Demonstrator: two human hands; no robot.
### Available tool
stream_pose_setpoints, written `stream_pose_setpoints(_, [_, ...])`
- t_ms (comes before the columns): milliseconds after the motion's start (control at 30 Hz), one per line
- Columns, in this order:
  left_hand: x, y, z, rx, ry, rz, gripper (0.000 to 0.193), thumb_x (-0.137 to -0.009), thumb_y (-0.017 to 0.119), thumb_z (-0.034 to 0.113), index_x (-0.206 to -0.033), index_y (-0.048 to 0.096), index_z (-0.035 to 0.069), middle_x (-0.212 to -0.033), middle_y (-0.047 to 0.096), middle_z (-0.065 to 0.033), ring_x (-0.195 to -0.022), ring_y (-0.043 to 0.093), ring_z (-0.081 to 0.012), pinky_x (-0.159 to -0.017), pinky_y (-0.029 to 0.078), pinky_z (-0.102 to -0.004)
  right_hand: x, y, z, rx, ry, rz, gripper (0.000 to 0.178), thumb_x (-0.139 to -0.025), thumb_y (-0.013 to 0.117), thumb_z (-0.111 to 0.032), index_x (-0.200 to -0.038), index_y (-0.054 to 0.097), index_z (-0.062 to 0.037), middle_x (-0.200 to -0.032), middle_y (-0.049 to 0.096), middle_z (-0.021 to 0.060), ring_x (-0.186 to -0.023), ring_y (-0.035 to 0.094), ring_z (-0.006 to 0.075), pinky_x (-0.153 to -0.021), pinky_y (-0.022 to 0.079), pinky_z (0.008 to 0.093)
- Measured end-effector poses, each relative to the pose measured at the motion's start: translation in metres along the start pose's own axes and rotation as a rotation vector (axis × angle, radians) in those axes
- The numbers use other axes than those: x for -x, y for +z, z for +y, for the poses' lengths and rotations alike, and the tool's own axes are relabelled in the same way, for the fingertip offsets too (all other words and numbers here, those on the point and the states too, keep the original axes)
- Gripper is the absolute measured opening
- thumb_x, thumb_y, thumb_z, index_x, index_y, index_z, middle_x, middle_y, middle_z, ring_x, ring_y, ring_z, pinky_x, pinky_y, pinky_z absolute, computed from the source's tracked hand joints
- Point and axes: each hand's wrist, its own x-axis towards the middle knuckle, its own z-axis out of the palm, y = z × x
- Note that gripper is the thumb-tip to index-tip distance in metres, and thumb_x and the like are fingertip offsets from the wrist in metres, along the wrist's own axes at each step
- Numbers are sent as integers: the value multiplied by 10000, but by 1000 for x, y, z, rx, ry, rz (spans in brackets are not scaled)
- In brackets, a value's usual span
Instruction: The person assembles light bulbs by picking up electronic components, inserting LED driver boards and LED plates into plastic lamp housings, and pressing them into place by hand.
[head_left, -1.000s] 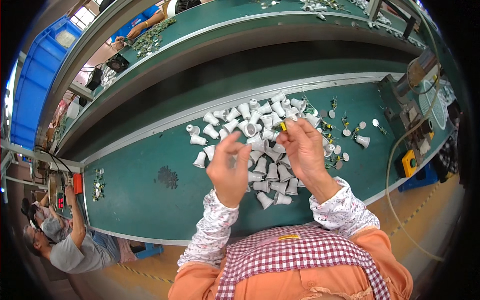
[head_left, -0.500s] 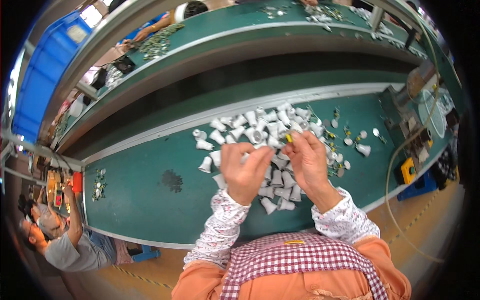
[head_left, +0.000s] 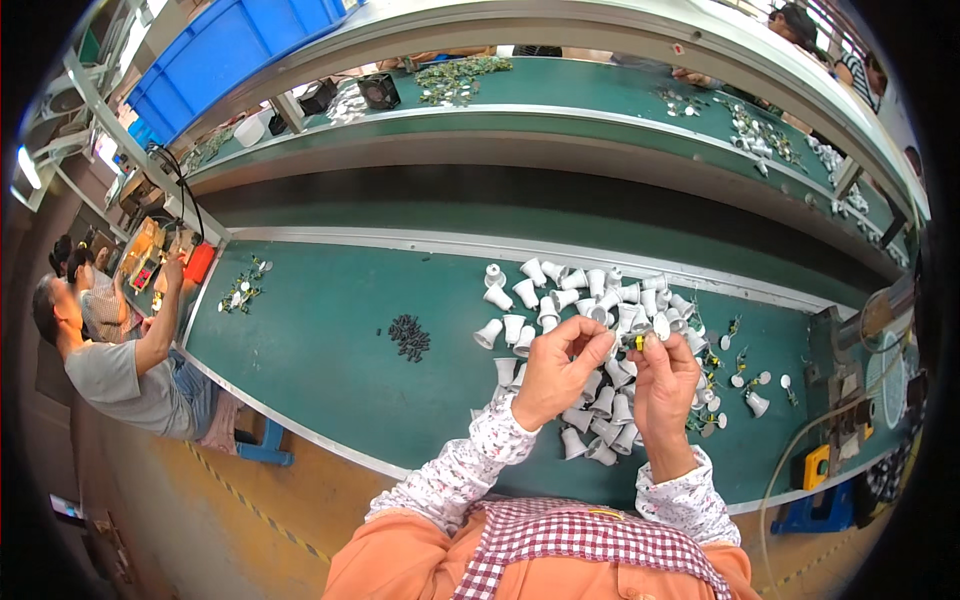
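My right hand point(head_left: 664, 398) pinches a small circuit assembly point(head_left: 661, 326) with a round white disc and a yellow component. My left hand point(head_left: 558, 372) is closed just to its left, thumb and forefinger pressed together close to the yellow part. Whatever the left fingertips hold, if anything, is too small to make out. Under and around both hands lies a heap of white bell-shaped lamp housings point(head_left: 573, 443), tipped in all directions. More disc-and-wire assemblies point(head_left: 763, 378) are scattered on the green bench to the right of the heap.
Left of the heap sits a pile of small black pieces point(head_left: 408, 337). More assemblies point(head_left: 243, 288) lie at the bench's left end. A metal fixture point(head_left: 850, 370) stands at the right end. Behind runs a raised shelf point(head_left: 560, 130) with a blue bin point(head_left: 235, 55) above. A co-worker point(head_left: 130, 360) sits at left.
My view has swung left, so the bench appears farther right. The left fingertips have come closer to the assembly in my right hand, and its white disc now shows.
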Motion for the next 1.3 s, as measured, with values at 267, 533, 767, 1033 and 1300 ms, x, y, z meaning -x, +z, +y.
stream_pose_setpoints(267, [-4,-17,-15,17,20,17,131,-891,550,145,-866,544,16,-803,570,-12,-715,517,-78,-642,431,-213,-15,-14,-4,10,-68,5,70,-827,618,-51,-876,594,-8,-827,623,40,-710,570,93,-679,479,241])
stream_pose_setpoints(533, [3,8,-2,205,-37,-119,112,-878,563,88,-933,540,-7,-784,602,-58,-715,581,-120,-653,490,-243,-2,-8,-8,92,-32,-40,65,-821,627,-42,-865,598,-2,-810,625,34,-704,562,80,-667,455,219])
stream_pose_setpoints(767, [18,18,7,181,17,-65,75,-850,583,27,-904,570,-24,-762,613,-68,-662,584,-115,-605,496,-232,15,-11,-18,52,-51,-70,79,-813,624,-5,-887,601,9,-840,630,44,-749,571,85,-694,454,217])
stream_pose_setpoints(1033, [19,22,11,146,89,54,76,-830,600,4,-872,577,-55,-747,622,-103,-639,590,-132,-577,497,-242,15,-3,-14,-55,-47,-1,49,-814,611,6,-863,609,6,-801,628,37,-701,555,72,-652,444,203])
stream_pose_setpoints(1300, [-57,-52,-12,-642,138,41,124,-801,629,53,-895,615,-28,-700,618,-68,-608,584,-112,-561,480,-241,-14,-36,-30,-107,-113,108,39,-835,607,-49,-865,611,-24,-830,624,30,-729,567,95,-686,462,247])
